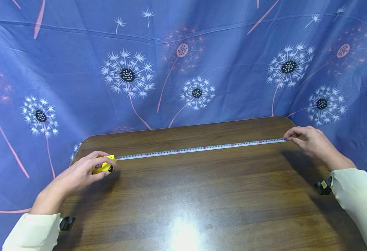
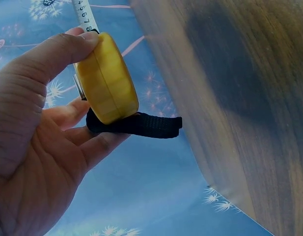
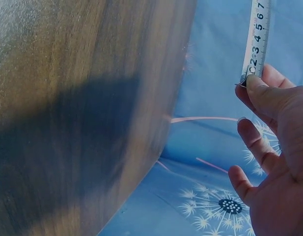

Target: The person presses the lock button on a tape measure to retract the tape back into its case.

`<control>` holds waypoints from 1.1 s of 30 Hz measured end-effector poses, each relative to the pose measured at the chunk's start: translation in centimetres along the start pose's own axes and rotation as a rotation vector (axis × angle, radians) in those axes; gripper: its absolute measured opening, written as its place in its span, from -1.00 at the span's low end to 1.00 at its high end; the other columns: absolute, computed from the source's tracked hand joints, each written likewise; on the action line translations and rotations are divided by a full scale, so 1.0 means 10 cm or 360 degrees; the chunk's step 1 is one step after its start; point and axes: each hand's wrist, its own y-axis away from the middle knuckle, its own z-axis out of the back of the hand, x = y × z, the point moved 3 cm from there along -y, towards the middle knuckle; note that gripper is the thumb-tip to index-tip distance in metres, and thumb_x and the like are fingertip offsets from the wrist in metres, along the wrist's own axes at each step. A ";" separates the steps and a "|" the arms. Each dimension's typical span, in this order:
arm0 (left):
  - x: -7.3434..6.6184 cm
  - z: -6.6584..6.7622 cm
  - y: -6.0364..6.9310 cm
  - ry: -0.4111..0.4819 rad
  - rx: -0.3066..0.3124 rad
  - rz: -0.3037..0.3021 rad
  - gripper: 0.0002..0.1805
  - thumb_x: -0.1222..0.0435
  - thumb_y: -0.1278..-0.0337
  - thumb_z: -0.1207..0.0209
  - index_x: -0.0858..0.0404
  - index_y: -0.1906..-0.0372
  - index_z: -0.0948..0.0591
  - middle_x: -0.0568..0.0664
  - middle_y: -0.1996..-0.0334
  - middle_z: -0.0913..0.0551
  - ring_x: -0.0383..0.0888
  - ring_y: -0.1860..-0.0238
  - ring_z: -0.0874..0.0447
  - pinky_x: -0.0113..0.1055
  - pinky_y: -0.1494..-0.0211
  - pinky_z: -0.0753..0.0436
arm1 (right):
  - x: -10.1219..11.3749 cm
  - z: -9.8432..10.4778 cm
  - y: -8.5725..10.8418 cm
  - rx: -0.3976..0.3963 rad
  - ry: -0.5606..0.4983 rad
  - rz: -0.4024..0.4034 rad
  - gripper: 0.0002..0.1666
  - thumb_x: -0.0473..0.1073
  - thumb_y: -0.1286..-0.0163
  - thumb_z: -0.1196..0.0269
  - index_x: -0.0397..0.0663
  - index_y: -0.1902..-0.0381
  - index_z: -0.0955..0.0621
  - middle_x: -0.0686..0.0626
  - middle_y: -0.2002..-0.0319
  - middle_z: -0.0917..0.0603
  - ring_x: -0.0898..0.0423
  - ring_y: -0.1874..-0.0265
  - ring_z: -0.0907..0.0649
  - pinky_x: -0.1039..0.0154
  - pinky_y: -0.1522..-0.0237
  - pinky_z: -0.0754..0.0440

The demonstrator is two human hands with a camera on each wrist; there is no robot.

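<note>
A yellow tape measure is gripped in my left hand at the table's left side. Its white blade stretches in a nearly straight line across to the right. At the far end my right hand pinches the blade's tip between thumb and forefinger; the other fingers stay apart from it. In the left wrist view, the thumb lies on the yellow case near the blade's mouth, and a black strap hangs over the fingers. Low numbers on the blade show beside the right thumb.
Beneath both hands lies a brown wood-grain table with rounded back corners and a bright light reflection in front. A blue curtain printed with dandelions hangs behind it and at both sides. Small black devices sit at the wrists.
</note>
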 end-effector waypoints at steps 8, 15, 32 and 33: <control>0.00 -0.01 0.00 0.0025 -0.0013 0.0027 -0.44 0.43 -0.16 -0.42 0.00 -0.25 -0.63 0.02 -0.16 -0.58 -0.03 0.03 -0.61 -0.06 0.11 -0.62 | -0.01 -0.02 0.00 -0.0015 -0.0013 0.0000 -0.68 -0.42 -0.18 -0.49 0.18 0.32 -0.76 0.17 0.40 -0.76 0.44 0.37 -0.59 0.37 0.34 -0.40; 0.00 -0.01 0.01 0.0061 -0.0002 0.0101 -0.24 0.42 -0.16 -0.42 -0.07 -0.43 -0.45 0.03 -0.14 -0.58 -0.07 0.12 -0.58 -0.08 0.16 -0.59 | 0.00 -0.02 0.01 -0.0007 -0.0028 -0.0008 -0.69 -0.42 -0.19 -0.48 0.17 0.32 -0.76 0.16 0.41 -0.76 0.43 0.37 -0.60 0.31 0.36 -0.43; 0.06 -0.04 0.00 0.0039 -0.0046 0.0088 -0.19 0.37 -0.07 -0.48 0.18 -0.46 -0.42 0.10 -0.16 -0.59 -0.08 0.04 -0.58 -0.04 0.03 -0.60 | 0.00 -0.02 0.00 -0.0006 -0.0013 0.0014 -0.68 -0.45 -0.19 -0.47 0.14 0.30 -0.76 0.12 0.39 -0.76 0.43 0.40 -0.59 0.34 0.40 -0.43; 0.06 -0.04 0.01 0.0039 -0.0054 0.0079 -0.20 0.36 -0.06 -0.49 0.19 -0.44 -0.44 0.09 -0.14 -0.60 -0.09 0.06 -0.58 -0.07 0.04 -0.61 | 0.00 -0.02 0.00 -0.0003 -0.0013 -0.0004 -0.68 -0.45 -0.20 -0.46 0.14 0.30 -0.76 0.12 0.40 -0.76 0.43 0.39 -0.59 0.35 0.38 -0.43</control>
